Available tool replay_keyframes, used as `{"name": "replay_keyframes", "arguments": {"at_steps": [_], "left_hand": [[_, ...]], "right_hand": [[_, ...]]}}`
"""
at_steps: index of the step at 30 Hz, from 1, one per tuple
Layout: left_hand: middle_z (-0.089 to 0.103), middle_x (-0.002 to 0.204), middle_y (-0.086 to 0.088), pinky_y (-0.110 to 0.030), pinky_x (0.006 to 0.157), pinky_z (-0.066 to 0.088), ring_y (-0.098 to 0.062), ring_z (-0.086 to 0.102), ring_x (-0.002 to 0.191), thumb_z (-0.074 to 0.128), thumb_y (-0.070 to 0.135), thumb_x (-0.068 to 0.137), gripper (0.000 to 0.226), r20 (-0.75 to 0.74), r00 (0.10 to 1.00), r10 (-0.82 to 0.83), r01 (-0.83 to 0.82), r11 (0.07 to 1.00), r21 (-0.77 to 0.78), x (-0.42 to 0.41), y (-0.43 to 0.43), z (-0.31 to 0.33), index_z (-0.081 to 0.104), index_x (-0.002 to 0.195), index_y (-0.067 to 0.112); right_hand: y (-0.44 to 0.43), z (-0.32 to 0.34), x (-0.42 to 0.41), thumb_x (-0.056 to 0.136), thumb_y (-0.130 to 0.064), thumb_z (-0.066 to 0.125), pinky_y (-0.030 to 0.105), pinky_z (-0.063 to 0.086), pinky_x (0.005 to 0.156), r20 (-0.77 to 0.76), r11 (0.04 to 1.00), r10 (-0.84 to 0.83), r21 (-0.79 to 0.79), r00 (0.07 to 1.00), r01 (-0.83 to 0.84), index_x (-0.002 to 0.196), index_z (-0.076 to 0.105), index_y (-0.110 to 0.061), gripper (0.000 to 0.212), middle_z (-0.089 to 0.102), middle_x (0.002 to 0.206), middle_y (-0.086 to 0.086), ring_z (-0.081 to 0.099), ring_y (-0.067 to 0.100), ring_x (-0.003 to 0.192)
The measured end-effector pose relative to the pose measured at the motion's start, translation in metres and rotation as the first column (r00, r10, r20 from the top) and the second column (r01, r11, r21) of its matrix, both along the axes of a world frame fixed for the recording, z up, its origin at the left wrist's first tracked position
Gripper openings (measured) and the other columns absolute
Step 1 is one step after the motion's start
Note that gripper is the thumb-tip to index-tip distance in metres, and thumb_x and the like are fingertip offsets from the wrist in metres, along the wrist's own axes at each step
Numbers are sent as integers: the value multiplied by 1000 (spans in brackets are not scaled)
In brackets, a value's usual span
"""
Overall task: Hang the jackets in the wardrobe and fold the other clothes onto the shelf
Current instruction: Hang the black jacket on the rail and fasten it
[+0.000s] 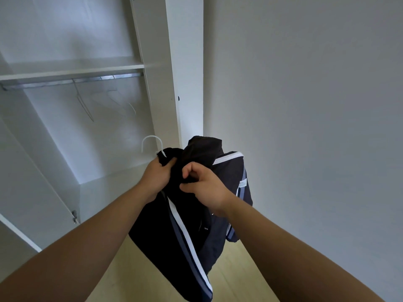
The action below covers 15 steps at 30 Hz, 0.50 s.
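Observation:
A dark navy jacket (192, 232) with white and blue stripes hangs in front of me at chest height, below the open white wardrobe (91, 131). My left hand (156, 178) grips the jacket's collar area together with a white hanger (150, 141), whose hook sticks up above the fabric. My right hand (206, 188) pinches a bunch of dark fabric just right of the left hand. The hanger's body is hidden inside the jacket.
A metal rail (72, 80) runs under the wardrobe's shelf (72, 69), with two thin wire hangers (104, 103) on it. A white side panel (185, 68) and a plain wall (305, 105) stand on the right. Light wooden floor (135, 269) lies below.

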<state>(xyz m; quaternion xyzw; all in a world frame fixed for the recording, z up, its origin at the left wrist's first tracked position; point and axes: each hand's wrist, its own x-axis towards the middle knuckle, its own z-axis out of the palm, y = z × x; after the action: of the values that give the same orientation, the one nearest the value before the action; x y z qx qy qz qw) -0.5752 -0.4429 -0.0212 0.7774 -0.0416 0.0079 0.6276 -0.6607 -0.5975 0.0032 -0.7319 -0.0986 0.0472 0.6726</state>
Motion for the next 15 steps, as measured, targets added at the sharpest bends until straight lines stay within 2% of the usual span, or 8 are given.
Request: {"name": "replay_keyframes", "arguments": {"at_steps": [2,5,7,9,11,13,14,15], "left_hand": [[76,105,6,-40,99,54,-13,71,101,56,45,101,26,-42,999,-19,18,1000,-17,0,-1,1,71,115,30],[78,95,9,-31,87,56,-12,73,94,55,64,94,39,-76,996,-51,49,998,-35,-3,-4,4,74,105,31],[77,96,10,-29,85,55,-9,73,93,58,78,81,52,-74,995,-67,63,997,-53,-7,-8,6,75,101,33],[77,95,14,-27,84,55,-3,72,91,66,82,65,53,-41,997,-70,68,997,-45,-11,-10,6,75,95,39],[77,96,15,-26,84,55,-3,73,91,82,65,64,41,-26,995,-92,90,995,-50,-14,-8,3,76,96,41],[78,96,10,-29,86,57,-7,74,91,92,35,68,34,-19,996,-84,83,995,-53,-15,-1,-2,78,100,33],[78,95,9,-29,86,58,-8,75,89,92,23,69,34,-16,998,-63,62,997,-46,-15,3,-3,78,100,29],[79,94,8,-30,86,58,-8,75,88,90,17,71,33,-16,999,-45,44,998,-40,-15,7,-4,78,100,28]], "right_hand": [[-3,2,1,84,11,62,26,49,66,-34,994,-8,105,999,11,85,54,-17,30,59,80,1,56,15,69],[-7,2,4,72,4,64,33,52,72,-101,965,-60,248,993,83,82,59,-17,24,61,77,4,60,21,76],[-7,-4,3,66,-4,63,35,52,72,-147,957,-82,264,986,119,80,64,-19,20,62,75,4,61,22,76],[-7,-13,2,63,-8,61,35,53,71,-185,970,-68,217,980,108,82,71,-20,24,65,78,5,63,22,77],[-9,-21,1,62,-8,58,31,51,66,-226,990,4,138,974,28,86,76,-21,33,67,80,6,63,19,76],[-10,-26,0,64,-4,54,30,54,63,-284,994,74,99,956,-48,89,76,-20,37,69,81,9,69,21,76],[-11,-28,1,68,-2,52,33,57,64,-299,997,57,75,953,-36,88,75,-19,35,71,81,8,73,23,77],[-11,-31,1,73,-2,51,36,59,67,-259,1000,-29,-7,966,29,87,72,-20,31,73,83,4,74,23,77]]}}
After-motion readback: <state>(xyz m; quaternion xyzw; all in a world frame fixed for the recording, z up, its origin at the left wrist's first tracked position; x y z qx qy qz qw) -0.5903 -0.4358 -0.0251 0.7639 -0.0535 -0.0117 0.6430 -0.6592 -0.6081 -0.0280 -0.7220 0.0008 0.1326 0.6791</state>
